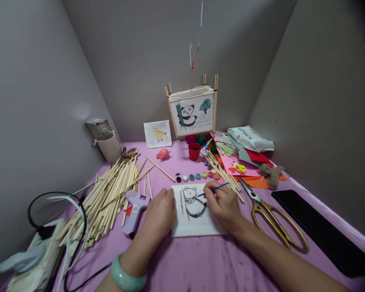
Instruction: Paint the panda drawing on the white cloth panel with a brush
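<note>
A white square panel [176, 227] lies flat on the table in front of me, with a black-outlined panda drawing [191, 202] on it. My right hand [223, 202] pinches a slim blue paintbrush [219, 187], its tip over the panda's upper body. At the panel's left edge, my left hand [161, 211] has its fingers curled and pressed on the edge; the fingertips are partly hidden. Just beyond the panel runs a row of small paint pots [191, 177]. A red cup [194, 152] with brushes leaning in it stands farther back.
Wooden sticks [118, 194] and a purple glue gun [136, 213] lie on the left, near cables and a power strip [38, 259]. Gold-handled scissors [270, 219] and a long black object [319, 231] lie right. A stick-framed panda lantern [192, 113] hangs behind.
</note>
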The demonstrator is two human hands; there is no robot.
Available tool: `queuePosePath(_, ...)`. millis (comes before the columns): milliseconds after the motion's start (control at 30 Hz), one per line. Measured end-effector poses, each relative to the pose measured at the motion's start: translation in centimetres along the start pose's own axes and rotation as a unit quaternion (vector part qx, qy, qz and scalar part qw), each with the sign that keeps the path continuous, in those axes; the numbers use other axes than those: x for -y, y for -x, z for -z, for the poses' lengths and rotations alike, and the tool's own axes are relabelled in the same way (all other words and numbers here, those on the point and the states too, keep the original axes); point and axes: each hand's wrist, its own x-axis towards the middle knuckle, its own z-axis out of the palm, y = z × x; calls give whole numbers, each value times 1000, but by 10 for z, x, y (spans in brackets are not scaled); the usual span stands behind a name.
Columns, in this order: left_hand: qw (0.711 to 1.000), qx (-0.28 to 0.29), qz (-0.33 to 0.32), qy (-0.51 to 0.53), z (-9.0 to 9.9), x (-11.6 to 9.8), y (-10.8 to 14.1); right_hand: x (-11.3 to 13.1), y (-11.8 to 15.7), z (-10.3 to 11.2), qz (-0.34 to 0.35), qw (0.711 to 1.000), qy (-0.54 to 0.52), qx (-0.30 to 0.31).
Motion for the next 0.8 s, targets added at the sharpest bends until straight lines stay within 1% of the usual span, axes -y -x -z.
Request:
queuePosePath(100, 1000, 3, 2, -2, 0, 0, 0, -1, 0, 2, 0, 1000, 9, -19)
queuePosePath(200, 1000, 0, 0, -1, 0, 0, 0, -2, 0, 2, -6, 1000, -11, -5)
queuePosePath(267, 1000, 0, -1, 0, 0, 0, -1, -2, -1, 1, 8, 1000, -10, 1)
queuePosePath(367, 1000, 1, -1, 1, 1, 0, -1, -2, -2, 0, 29, 999, 8, -18)
queuePosePath(433, 1000, 2, 0, 2, 1, -1, -1, -1, -2, 1, 31, 999, 7, -27)
queuePosePath(633, 1000, 3, -1, 0, 2, -1, 0, 2, 1, 2, -21, 999, -37, 20)
queuePosePath(800, 1000, -1, -2, -2, 1, -1, 0, 3, 0, 1, -26, 997, -59, 44)
